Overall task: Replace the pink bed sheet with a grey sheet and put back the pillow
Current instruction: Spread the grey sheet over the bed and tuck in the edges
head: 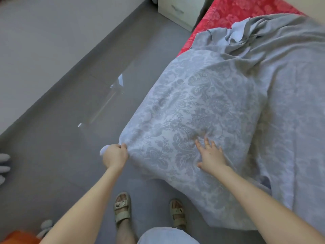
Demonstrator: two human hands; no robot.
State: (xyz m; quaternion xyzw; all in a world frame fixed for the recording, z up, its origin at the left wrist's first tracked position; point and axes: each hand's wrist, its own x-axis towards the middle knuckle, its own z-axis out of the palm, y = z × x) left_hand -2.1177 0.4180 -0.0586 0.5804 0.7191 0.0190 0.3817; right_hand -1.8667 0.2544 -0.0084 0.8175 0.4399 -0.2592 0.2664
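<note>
A grey sheet (184,106) with a pale floral pattern drapes over the bed's near corner and hangs down its side. My left hand (115,155) grips the sheet's corner in a fist, pulled out over the floor. My right hand (210,154) lies flat on the sheet with fingers spread, pressing the cloth. The sheet's plain grey reverse side (288,71) lies rumpled across the bed to the right. A red-pink floral sheet (233,13) shows at the far end of the bed. No pillow is in view.
Glossy grey floor tiles (70,120) run along the bed's left side. A white bedside cabinet (179,11) stands at the top. My sandalled feet (123,207) stand close to the bed. An orange object (19,237) and pale grey shapes (4,166) sit at the left edge.
</note>
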